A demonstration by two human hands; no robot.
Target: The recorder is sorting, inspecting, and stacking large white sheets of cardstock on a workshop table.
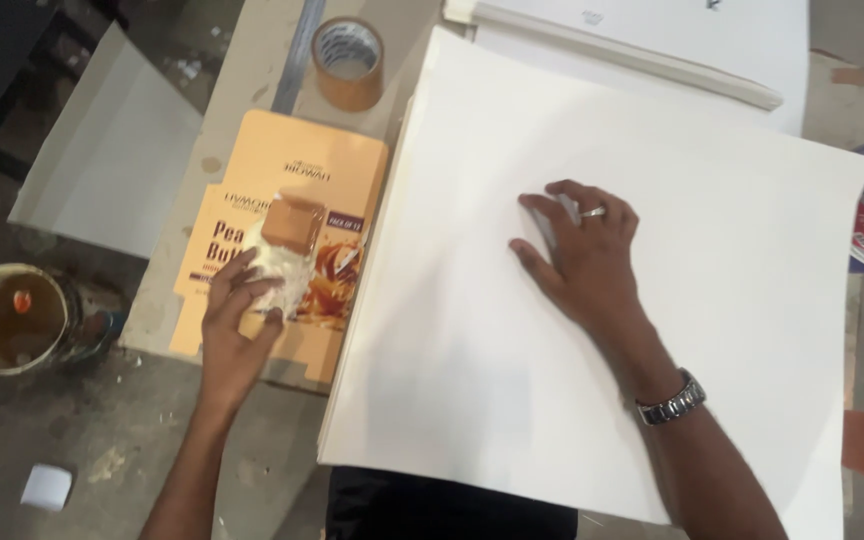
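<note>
My left hand, at lower left of the frame, grips a white rag wrapped about a small brown block; the fingers are curled closed on the rag, and the block's top stands clear above them. The rag and block rest on a flattened orange carton, which lies on the surface just left of the paper stack. My right hand, at centre frame, lies flat on the top white sheet, palm down, fingers spread narrowly, holding nothing; a ring is on one finger and a metal watch on the wrist. The sheet stack covers the centre and right of the frame. A roll of brown tape stands at upper centre, beyond the carton. A round tin of brown liquid sits at far left. A further white board lies at upper left.
</note>
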